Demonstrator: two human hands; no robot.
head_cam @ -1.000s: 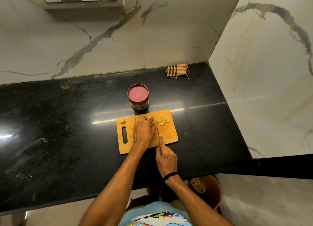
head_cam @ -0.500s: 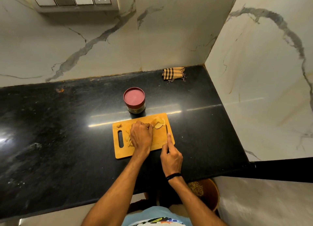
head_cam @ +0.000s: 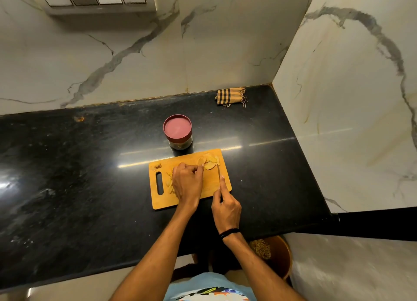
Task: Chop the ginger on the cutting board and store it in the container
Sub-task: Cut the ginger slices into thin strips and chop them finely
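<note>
The step in hand looks like gathering a slice for the next cut. The left hand [head_cam: 188, 183] lies over the middle of the cutting board [head_cam: 164, 201], its fingers curled and the tips pinching one of the ginger slices [head_cam: 210, 163] piled toward the board's 1 o'clock corner. Cut strips [head_cam: 169, 183] lie at 9 o'clock of that hand. The right hand [head_cam: 226, 207] grips the knife [head_cam: 218, 171], forefinger stretched along its spine and the blade pointing to 12 o'clock near the board's 3 o'clock edge. To do this well, the slices should probably be stacked flat, the left fingertips tucked back behind the knuckles, and the blade brought in only once the stack sits steady. The container [head_cam: 178, 130] stands at 12 o'clock just beyond the board, its red lid on, so it must be opened before storing. Compared with a second ago, the knife is further toward 3 o'clock, away from the left hand, which reaches nearer the pile.
</note>
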